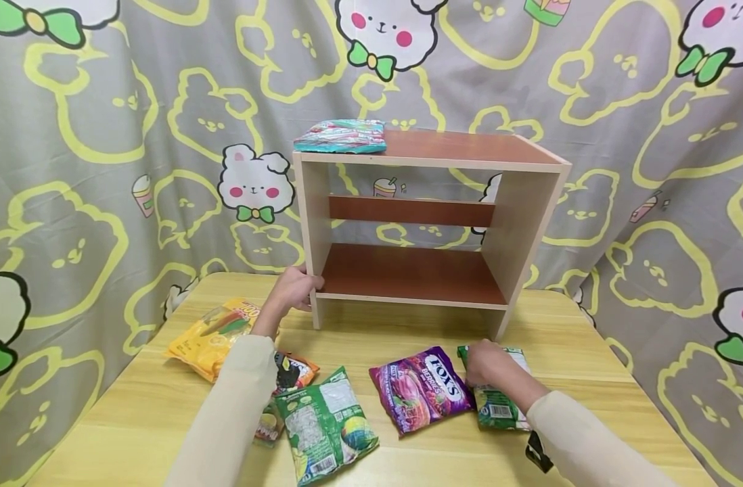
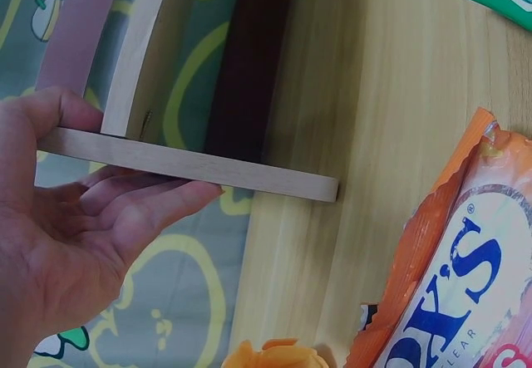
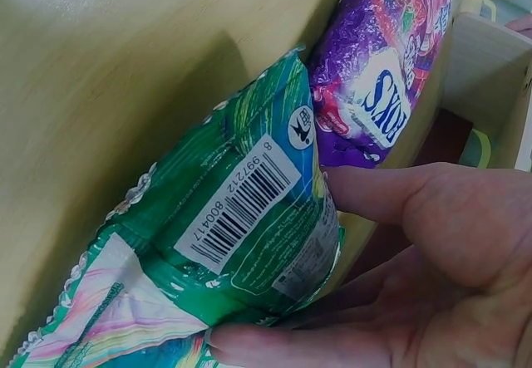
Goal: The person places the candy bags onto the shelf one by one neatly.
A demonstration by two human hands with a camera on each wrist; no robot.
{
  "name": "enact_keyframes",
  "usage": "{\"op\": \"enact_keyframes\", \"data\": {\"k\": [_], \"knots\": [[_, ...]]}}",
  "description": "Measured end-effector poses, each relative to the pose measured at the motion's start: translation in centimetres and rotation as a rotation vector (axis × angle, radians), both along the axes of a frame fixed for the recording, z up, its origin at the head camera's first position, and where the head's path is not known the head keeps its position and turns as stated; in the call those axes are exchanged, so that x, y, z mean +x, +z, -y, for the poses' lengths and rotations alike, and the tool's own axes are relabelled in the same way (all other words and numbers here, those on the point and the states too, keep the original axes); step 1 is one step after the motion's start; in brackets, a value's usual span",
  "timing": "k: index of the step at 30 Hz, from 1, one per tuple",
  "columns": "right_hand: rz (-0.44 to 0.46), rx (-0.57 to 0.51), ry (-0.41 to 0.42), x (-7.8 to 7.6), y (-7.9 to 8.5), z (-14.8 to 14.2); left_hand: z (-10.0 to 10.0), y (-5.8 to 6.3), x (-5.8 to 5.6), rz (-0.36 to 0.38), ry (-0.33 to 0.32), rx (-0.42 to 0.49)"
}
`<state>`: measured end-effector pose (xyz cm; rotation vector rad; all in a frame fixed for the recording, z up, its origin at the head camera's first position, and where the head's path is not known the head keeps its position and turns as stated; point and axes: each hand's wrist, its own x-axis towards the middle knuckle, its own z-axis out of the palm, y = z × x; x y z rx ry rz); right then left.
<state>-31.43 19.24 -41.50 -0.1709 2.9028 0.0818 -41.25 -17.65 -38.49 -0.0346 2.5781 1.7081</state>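
My left hand (image 1: 294, 289) grips the left side panel of a small wooden shelf (image 1: 469, 145). In the left wrist view the thumb lies on one face of the panel (image 2: 195, 164) and the fingers on the other. By the shelf's right leg, my right hand (image 1: 492, 365) holds a green candy bag (image 1: 501, 406). The right wrist view shows the bag's barcode side (image 3: 237, 210) between thumb and fingers, one edge tilted up. Just left of it lies a purple Fox's candy bag (image 1: 420, 392).
A turquoise bag (image 1: 341, 137) lies on the shelf top. Another green bag (image 1: 329, 426), an orange bag (image 1: 298, 370) and a yellow bag (image 1: 210, 341) lie on the left of the wooden table (image 1: 597, 379). A patterned curtain (image 1: 591, 135) hangs behind.
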Motion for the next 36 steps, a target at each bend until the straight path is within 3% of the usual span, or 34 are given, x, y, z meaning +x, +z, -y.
{"op": "enact_keyframes", "data": {"k": [6,15,27,36], "knots": [[0.034,0.012,0.027,0.1,0.8,-0.2,0.1,0.1,0.1,0.002,-0.001,-0.011],[0.162,-0.150,-0.149,-0.4,2.0,-0.5,0.2,0.0,0.2,0.000,0.001,-0.017],[0.135,-0.269,-0.091,0.2,4.2,-1.2,0.2,0.0,0.0,-0.013,-0.004,-0.011],[0.194,-0.382,-0.113,0.4,6.1,-1.6,0.2,-0.2,-0.3,-0.006,-0.013,0.011]]}}
